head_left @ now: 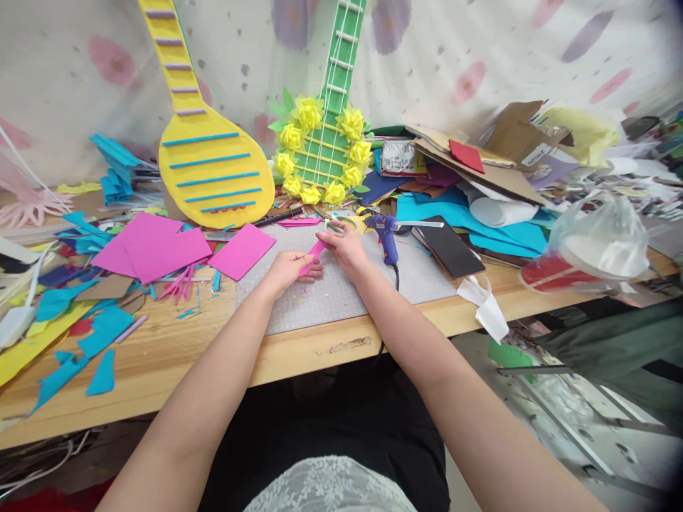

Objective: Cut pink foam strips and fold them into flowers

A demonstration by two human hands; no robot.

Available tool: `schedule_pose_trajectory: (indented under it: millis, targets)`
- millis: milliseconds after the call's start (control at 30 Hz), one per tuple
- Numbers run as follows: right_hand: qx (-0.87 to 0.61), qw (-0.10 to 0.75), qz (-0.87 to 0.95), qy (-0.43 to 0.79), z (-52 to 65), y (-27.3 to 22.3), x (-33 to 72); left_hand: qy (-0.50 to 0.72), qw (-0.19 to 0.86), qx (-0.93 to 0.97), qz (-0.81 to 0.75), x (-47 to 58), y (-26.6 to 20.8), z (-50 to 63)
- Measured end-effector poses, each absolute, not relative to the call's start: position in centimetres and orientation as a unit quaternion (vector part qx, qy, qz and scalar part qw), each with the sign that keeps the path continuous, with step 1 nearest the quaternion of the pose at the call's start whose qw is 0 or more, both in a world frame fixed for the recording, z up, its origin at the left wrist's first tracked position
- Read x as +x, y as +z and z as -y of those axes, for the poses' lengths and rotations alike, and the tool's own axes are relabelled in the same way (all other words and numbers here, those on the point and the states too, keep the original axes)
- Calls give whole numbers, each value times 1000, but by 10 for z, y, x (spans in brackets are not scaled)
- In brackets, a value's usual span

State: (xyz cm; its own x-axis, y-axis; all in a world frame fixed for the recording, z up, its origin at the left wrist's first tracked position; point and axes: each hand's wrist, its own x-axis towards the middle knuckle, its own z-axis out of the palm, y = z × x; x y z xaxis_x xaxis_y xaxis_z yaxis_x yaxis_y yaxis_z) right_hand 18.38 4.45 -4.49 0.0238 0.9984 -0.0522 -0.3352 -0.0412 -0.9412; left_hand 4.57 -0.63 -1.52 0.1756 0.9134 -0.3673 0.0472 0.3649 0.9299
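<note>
A narrow magenta foam strip (314, 257) is stretched between my two hands over the grey cutting mat (282, 313). My left hand (294, 272) pinches its lower end, with the other fingers extended. The upper end sits between the thumb and fingers of my right hand (344, 245). Scissors (346, 225) lie just beyond my right hand, partly hidden by it. To its right is a blue glue gun (385, 238) with a white glue stick in its back. Left of my left hand lies a magenta foam rectangle (242, 252).
A yellow foam instrument (216, 171) and a green one with yellow flowers (325, 153) lean at the back. Larger magenta sheets (154, 249) and blue scraps (104, 331) lie left. A phone (448, 245), a bagged cup (581, 249) and piled cardboard (480, 160) occupy the right.
</note>
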Motion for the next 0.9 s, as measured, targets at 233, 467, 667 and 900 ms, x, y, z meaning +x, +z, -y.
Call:
schedule_pose_trajectory:
  millis: [233, 467, 667, 900]
  targets:
    - [-415, 606, 370, 569, -45, -39, 190, 346, 639, 443, -524, 44, -15, 9]
    - [-423, 640, 437, 469, -42, -17, 199, 402, 640, 407, -512, 33, -16, 7]
    - [-433, 685, 551, 198, -15, 50, 288, 531, 597, 319, -510, 23, -18, -3]
    - [-656, 429, 620, 39, 7, 34, 402, 532, 590, 331, -510, 25, -23, -5]
